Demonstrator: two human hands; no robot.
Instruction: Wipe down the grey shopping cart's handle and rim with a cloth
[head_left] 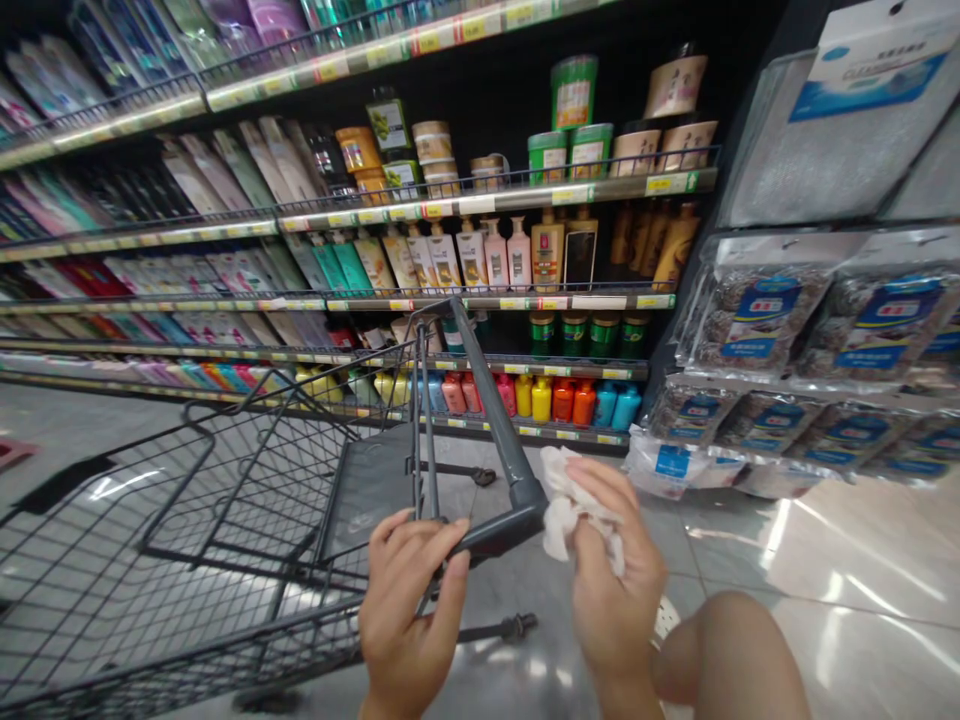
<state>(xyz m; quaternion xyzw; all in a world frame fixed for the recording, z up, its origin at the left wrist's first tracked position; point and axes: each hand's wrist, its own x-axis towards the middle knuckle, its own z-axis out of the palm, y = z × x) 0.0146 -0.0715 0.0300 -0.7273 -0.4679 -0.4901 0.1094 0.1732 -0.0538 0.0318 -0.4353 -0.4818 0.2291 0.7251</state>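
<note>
A dark grey wire shopping cart (240, 520) stands in front of me, its basket reaching off to the left. My left hand (412, 600) is closed round the near end of the cart frame, beside the handle corner. The handle bar (491, 400) runs from that corner away toward the shelves. In my right hand (615, 580) is a crumpled white tissue (574, 510), pinched between thumb and fingers. The tissue sits just right of the handle corner; whether it touches the bar I cannot tell.
Shelves (465, 205) with bottles and jars in several rows stand beyond the cart. Packs of scouring pads (765, 320) hang on the right. My bent knee (742, 660) shows at lower right above the shiny tiled floor (810, 590). Cart wheels (517, 627) stick out below the frame.
</note>
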